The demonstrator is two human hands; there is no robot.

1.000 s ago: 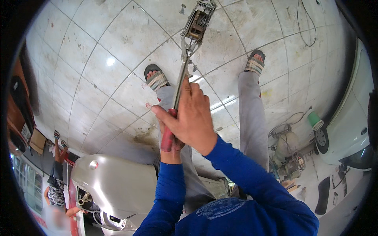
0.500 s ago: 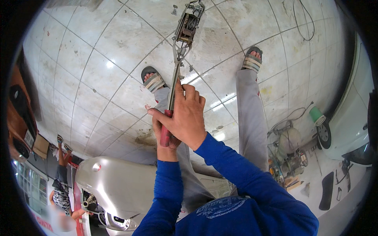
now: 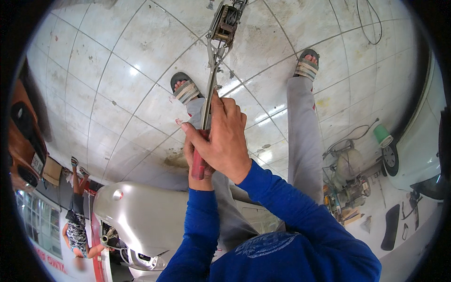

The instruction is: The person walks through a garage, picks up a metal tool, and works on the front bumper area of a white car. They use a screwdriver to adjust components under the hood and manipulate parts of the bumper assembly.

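A hand cable winch with a long metal lever stretches away from me. Its toothed drum housing is at the top of the view, and its red handle grip is close to my body. Wrapped round the grip from beneath is my left hand, mostly hidden by the grip and the other hand. My right hand lies over the lever and grip from above, thumb across the red part and fingers along the metal shaft. The winch's far end runs out of view.
My sandalled feet stand apart on stained tiles. A silver car panel is at lower left, an orange car at far left. Another person is by the silver car. On the right are a machine with hoses, a green container and a white car.
The view has shifted slightly, so the winch housing sits a little higher. Both hands keep their hold on the lever and grip, with the right thumb slightly lifted toward the lever.
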